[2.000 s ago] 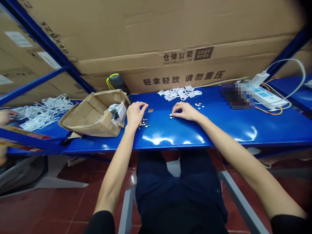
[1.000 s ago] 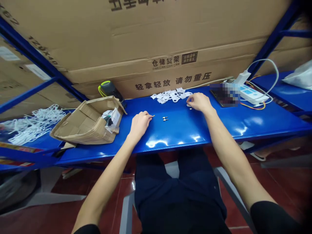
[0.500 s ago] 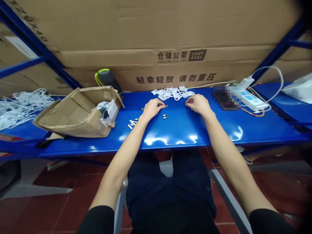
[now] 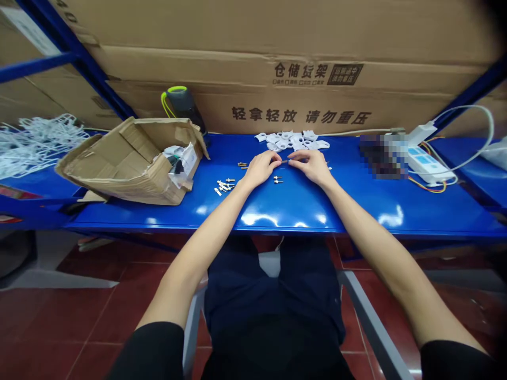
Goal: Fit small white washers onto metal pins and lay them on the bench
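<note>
My left hand (image 4: 262,167) pinches a small thin metal piece (image 4: 284,162) over the blue table (image 4: 261,211). Close beside it, my right hand (image 4: 311,164) has thumb and index finger closed near the other end of that piece; what they grip is too small to make out. Two small metal pins (image 4: 278,180) lie just below my hands. Left of my left hand are several silver pins (image 4: 224,187) and some brass-coloured pieces (image 4: 242,165). Behind my hands lies a pile of white plastic parts (image 4: 293,141).
An open cardboard box (image 4: 119,174) stands at the left, with a dark cylinder (image 4: 186,105) behind it. White looped cords (image 4: 35,145) lie far left. At right are a pixelated object (image 4: 382,157) and a white power strip (image 4: 425,164) with cables.
My right hand has moved left and my hands are now close together at the small piece. The camera view has shifted somewhat.
</note>
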A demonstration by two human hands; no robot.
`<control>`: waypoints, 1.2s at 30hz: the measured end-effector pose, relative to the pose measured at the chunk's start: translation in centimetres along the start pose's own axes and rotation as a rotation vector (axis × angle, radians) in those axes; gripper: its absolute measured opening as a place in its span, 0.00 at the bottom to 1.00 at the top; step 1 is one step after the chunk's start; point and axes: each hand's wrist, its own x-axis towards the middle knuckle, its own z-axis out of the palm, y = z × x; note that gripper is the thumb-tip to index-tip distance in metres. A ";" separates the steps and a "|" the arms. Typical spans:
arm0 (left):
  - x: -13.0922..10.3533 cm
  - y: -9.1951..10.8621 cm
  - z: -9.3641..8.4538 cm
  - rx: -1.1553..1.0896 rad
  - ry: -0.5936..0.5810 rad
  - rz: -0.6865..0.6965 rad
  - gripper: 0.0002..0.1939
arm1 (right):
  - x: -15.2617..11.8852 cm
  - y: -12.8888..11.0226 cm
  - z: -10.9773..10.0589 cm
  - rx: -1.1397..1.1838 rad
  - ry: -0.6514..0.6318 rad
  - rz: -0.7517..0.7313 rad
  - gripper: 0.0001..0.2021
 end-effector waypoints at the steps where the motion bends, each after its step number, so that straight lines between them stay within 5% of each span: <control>1: 0.0 0.0 0.0 -0.007 0.000 0.002 0.08 | 0.0 0.0 0.0 0.002 -0.003 0.000 0.11; 12: 0.0 -0.1 0.1 -0.138 -0.024 -0.032 0.11 | -0.1 -0.5 0.3 0.144 0.015 0.038 0.09; 26: 0.4 -1.0 0.0 -0.319 -0.062 -0.083 0.14 | -0.1 -1.0 0.1 0.085 0.033 -0.033 0.18; 36: 0.6 -1.6 0.1 -0.392 -0.075 -0.061 0.14 | -0.4 -1.3 -0.2 -0.009 0.004 -0.109 0.14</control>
